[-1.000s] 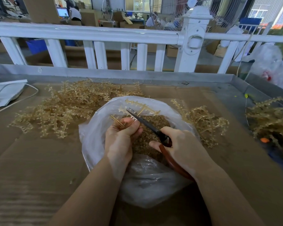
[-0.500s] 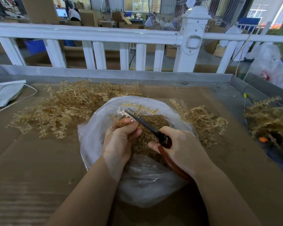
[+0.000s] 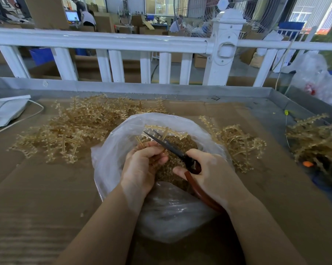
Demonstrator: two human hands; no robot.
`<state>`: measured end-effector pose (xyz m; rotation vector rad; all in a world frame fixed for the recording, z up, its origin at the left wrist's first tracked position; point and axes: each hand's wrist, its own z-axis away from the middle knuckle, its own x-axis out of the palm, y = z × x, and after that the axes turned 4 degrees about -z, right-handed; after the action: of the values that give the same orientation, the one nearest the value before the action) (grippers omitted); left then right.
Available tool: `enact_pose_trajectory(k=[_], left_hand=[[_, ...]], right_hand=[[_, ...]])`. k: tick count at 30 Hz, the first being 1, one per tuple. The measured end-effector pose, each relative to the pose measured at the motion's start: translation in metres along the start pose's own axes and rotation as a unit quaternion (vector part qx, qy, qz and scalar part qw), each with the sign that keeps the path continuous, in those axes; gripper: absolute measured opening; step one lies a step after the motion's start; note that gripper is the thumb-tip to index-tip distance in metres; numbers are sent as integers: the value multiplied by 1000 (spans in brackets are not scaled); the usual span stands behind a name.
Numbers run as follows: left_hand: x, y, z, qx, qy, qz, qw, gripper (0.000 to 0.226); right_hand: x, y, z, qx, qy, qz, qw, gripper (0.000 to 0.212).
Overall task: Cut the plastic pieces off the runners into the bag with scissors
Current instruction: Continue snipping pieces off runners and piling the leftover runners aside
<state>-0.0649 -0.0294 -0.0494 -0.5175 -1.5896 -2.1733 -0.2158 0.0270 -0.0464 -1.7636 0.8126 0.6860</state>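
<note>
Head view: left hand (image 3: 140, 165) fingers clamp translucent amber plastic runner (image 3: 166, 131) above clear plastic bag (image 3: 111, 150), so cut pieces drop in. Right hand (image 3: 211, 173) fingers curled round red-handled scissors (image 3: 167, 145); blades apparently parted beside runner.

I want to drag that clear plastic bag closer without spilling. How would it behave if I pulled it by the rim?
The clear plastic bag looks thin and crinkled, so its rim would probably stretch and fold rather than pull stiffly. The cut pieces heaped inside likely weigh it down, so it may drag on the cardboard and slump, not slide.
</note>
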Motion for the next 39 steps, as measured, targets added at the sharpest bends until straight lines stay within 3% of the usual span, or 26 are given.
enact_pose_trajectory(k=[26, 39], left_hand=[[1, 1, 3, 1, -10, -27, 1000, 20], [-1, -2, 2, 9, -12, 10, 1000, 23]], right_hand=[[3, 1, 1, -21, -2, 10, 1000, 29], [5, 5, -3, -29, -10, -1, 1000, 31]])
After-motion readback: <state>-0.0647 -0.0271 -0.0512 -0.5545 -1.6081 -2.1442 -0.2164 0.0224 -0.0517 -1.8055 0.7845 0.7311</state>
